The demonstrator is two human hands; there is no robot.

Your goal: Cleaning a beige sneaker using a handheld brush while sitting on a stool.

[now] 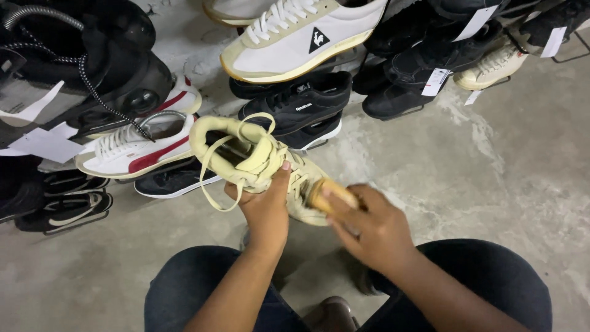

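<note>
The left hand [264,209] grips a pale yellow lace-up sneaker [258,160] from below, thumb pressed against its side, holding it in the air above the grey concrete floor [491,172] and just beyond the person's knees in dark blue trousers [485,276]. The sneaker's toe end points toward the right hand [369,224], and its loose laces [212,178] hang down off the open collar. The right hand is closed around a small tan wooden-looking brush [329,193], blurred, which is pressed against the sneaker's toe end. Just behind the yellow sneaker lies a black leather sneaker with a white sole [301,110]; beyond that, a cream and white sneaker with a black triangle mark [301,40]. To the yellow sneaker's left rests a white sneaker with a red stripe [135,147], and farther left a heap of black shoes with white paper tags [74,80].
</note>
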